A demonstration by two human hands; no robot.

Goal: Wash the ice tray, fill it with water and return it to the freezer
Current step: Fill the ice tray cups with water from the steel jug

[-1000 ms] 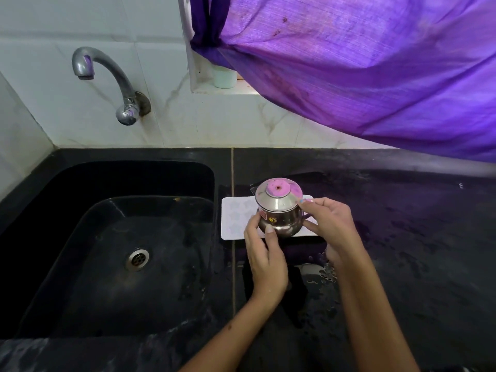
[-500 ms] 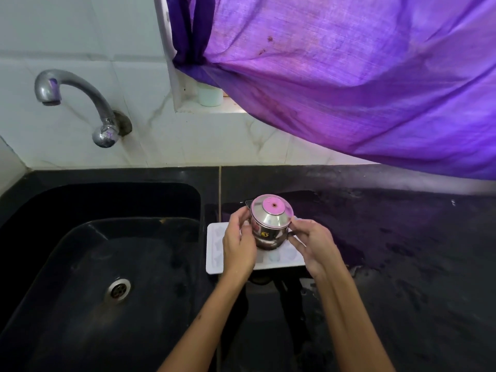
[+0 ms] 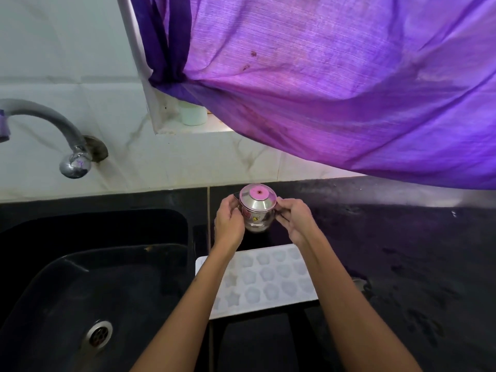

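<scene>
Likely floppy silicone ice tray [image 3: 264, 277] near the sink [image 3: 88, 277], so lift w/ both ends; both hands' fingers [image 3: 230, 210] grip a steel pot [image 3: 257, 210] beyond it.

The ice tray [image 3: 264, 277] lies flat on the tabletop [image 3: 402, 251], just nearer me than my left hand [image 3: 229, 226] and right hand [image 3: 295, 221], passing under both forearms. It is a white, translucent rectangle with rows of flower and star moulds facing up. Neither hand touches it.
</scene>
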